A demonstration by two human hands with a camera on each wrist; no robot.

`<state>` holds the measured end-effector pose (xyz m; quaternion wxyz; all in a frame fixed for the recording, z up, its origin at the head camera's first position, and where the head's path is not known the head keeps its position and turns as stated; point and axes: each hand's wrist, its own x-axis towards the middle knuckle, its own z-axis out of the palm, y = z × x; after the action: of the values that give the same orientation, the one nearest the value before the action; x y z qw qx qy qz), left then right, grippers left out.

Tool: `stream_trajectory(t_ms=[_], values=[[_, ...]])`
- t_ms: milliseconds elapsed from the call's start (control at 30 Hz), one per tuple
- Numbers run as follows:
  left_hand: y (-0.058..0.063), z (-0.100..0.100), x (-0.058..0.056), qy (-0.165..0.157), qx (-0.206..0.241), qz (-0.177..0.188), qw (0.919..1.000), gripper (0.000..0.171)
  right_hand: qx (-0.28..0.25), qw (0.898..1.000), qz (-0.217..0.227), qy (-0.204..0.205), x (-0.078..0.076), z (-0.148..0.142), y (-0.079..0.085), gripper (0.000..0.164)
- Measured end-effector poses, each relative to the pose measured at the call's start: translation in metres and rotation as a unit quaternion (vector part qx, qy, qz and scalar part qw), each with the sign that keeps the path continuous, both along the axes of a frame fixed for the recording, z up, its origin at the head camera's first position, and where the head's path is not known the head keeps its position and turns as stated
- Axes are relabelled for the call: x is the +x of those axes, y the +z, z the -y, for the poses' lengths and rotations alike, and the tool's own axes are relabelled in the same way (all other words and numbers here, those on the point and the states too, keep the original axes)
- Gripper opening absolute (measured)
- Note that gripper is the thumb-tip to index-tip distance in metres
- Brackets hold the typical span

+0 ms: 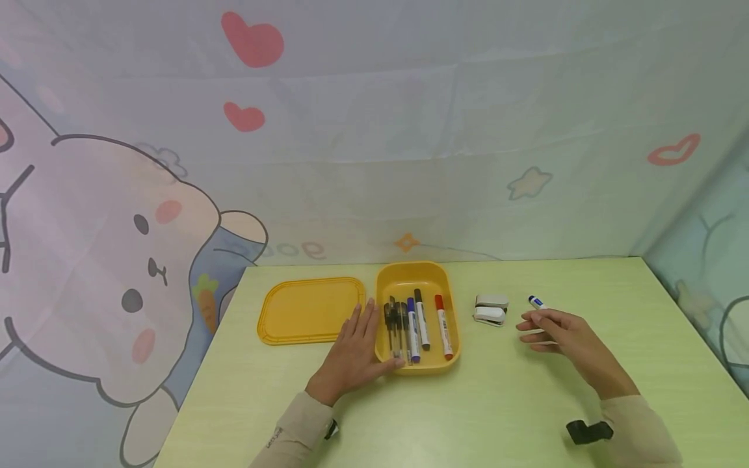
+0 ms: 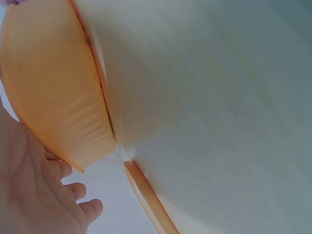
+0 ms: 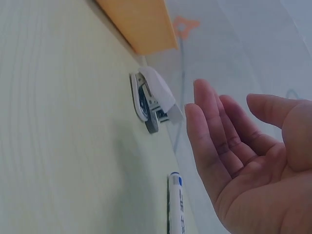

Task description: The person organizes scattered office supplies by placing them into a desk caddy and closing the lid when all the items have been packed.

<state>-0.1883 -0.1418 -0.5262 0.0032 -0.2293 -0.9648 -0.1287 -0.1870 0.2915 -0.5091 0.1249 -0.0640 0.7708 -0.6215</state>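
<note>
In the head view, my left hand [image 1: 353,354] lies along the left rim of a yellow plastic box [image 1: 454,325], fingers extended and thumb at the near-left corner. Inside the box are several black-capped clear pens [image 1: 395,325], a blue-capped marker [image 1: 413,330], a black-capped marker [image 1: 422,320] and a red-capped marker [image 1: 443,327]. My right hand [image 1: 552,333] is held above the table, fingers loosely bent, gripping nothing. Just beyond it a white marker with a blue cap [image 1: 536,303] lies on the table, partly hidden by the hand; the right wrist view shows this marker [image 3: 176,204] apart from the fingers.
Between the box and my right hand sits a small white stapler [image 1: 489,315], with a beige piece against its far side; whether that is a second stapler I cannot tell. A flat yellow lid [image 1: 313,311] lies left of the box. A printed cloth [image 1: 374,162] hangs behind the table.
</note>
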Motion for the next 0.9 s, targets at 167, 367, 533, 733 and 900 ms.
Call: stream_trajectory(t_ms=[167, 367, 533, 733, 900], values=[[0.000, 0.000, 0.000, 0.001, -0.002, 0.005, 1.0000, 0.112, -0.006, 1.000, -0.002, -0.010, 0.006, -0.011, -0.004, 0.061], [0.000, 0.000, 0.000, 0.001, -0.004, 0.005, 1.0000, 0.112, -0.012, 1.000, -0.001, -0.028, 0.013, -0.023, -0.010, 0.061], [-0.001, 0.000, 0.000, -0.001, -0.002, 0.005, 1.0000, 0.112, -0.028, 0.999, 0.001, -0.045, 0.018, -0.035, -0.013, 0.058], [-0.001, 0.001, 0.000, -0.004, 0.002, 0.003, 1.0000, 0.112, -0.065, 0.995, 0.022, -0.070, 0.023, -0.045, -0.015, 0.055], [-0.001, 0.001, 0.000, -0.004, -0.002, 0.006, 1.0000, 0.112, -0.086, 0.993, 0.027, -0.079, 0.028, -0.053, -0.021, 0.052]])
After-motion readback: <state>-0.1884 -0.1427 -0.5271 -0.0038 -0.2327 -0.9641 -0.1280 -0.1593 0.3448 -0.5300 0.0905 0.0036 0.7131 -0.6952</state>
